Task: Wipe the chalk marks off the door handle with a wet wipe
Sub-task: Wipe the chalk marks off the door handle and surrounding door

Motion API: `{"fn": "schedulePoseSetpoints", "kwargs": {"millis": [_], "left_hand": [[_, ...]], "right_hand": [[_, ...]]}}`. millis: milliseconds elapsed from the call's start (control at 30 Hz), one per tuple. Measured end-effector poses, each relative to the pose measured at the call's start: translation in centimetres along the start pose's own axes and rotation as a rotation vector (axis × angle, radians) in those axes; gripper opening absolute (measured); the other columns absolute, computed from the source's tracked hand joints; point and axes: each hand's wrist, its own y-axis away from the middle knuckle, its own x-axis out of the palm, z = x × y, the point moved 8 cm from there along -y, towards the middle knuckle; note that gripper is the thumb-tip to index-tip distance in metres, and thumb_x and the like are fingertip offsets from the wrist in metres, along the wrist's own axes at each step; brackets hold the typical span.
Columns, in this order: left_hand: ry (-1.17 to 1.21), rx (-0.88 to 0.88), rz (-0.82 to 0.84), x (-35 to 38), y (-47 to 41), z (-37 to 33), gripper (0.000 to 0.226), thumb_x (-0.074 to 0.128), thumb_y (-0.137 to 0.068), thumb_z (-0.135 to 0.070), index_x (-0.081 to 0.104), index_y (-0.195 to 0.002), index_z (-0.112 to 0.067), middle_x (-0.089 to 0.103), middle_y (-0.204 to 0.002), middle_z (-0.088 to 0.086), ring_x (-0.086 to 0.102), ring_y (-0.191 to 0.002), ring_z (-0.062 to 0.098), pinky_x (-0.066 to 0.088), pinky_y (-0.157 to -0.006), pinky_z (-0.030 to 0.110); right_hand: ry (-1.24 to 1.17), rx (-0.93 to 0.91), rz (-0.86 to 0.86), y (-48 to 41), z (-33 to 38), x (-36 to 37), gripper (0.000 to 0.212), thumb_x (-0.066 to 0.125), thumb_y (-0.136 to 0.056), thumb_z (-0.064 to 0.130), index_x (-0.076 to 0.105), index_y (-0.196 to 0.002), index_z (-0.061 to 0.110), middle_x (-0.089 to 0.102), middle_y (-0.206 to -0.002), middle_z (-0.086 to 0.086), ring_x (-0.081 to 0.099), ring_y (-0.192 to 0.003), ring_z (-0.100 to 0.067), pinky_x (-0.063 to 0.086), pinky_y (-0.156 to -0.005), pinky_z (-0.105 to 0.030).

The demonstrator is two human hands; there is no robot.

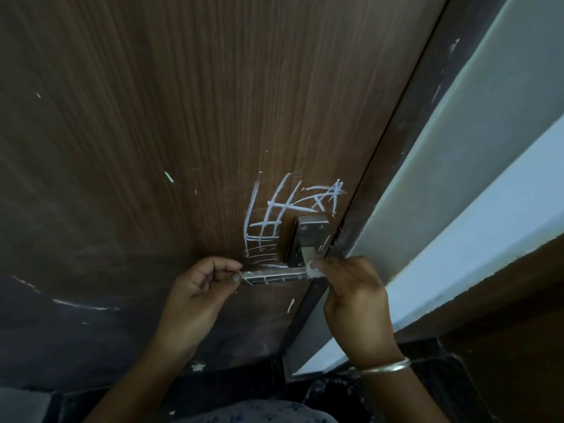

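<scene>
A steel lever door handle (274, 276) juts left from its back plate (308, 239) on a brown wooden door (183, 117). White chalk marks (283, 215) cover the door above and left of the plate, and a few show on the lever. My left hand (201, 288) pinches the lever's free left end. My right hand (351, 294) presses a small crumpled white wet wipe (314, 271) against the lever's right end, just under the plate.
The dark door frame (396, 148) runs diagonally right of the handle, with a pale wall (488, 132) beyond it. A silver bangle (384, 367) sits on my right wrist. Stray white scuffs mark the lower door (82, 305).
</scene>
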Motion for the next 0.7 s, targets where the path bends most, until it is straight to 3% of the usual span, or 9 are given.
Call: {"fn": "schedulePoseSetpoints", "kwargs": {"millis": [300,500,700], "left_hand": [[0.011,-0.042,-0.097,-0.1,0.7,0.0,0.023,0.059,-0.083,0.003,0.07,-0.082,-0.017,0.069,-0.066,-0.009,0.058,-0.061,-0.004,0.046,-0.06,0.008],[0.009,-0.033,-0.126,-0.1,0.6,-0.2,0.022,0.058,-0.083,0.003,0.069,-0.081,-0.016,0.07,-0.066,-0.011,0.059,-0.061,-0.006,0.045,-0.058,0.006],[-0.004,-0.026,-0.152,-1.0,0.7,0.2,0.027,0.057,-0.085,0.001,0.071,-0.077,-0.021,0.072,-0.068,-0.004,0.06,-0.06,-0.001,0.046,-0.056,0.01]], "right_hand": [[-0.075,-0.124,-0.017,0.2,-0.4,-0.1,0.034,0.041,-0.08,0.011,0.074,-0.086,0.008,0.072,-0.083,-0.004,0.058,-0.084,-0.015,0.05,-0.073,-0.024],[-0.047,-0.14,-0.014,-1.2,0.2,-0.1,0.038,0.038,-0.077,0.009,0.075,-0.085,0.006,0.073,-0.081,-0.006,0.066,-0.074,-0.024,0.053,-0.069,-0.024],[-0.04,-0.13,-0.028,0.2,0.8,-0.3,0.035,0.041,-0.079,0.015,0.075,-0.082,0.006,0.073,-0.081,-0.007,0.061,-0.081,-0.018,0.056,-0.071,-0.027]]}}
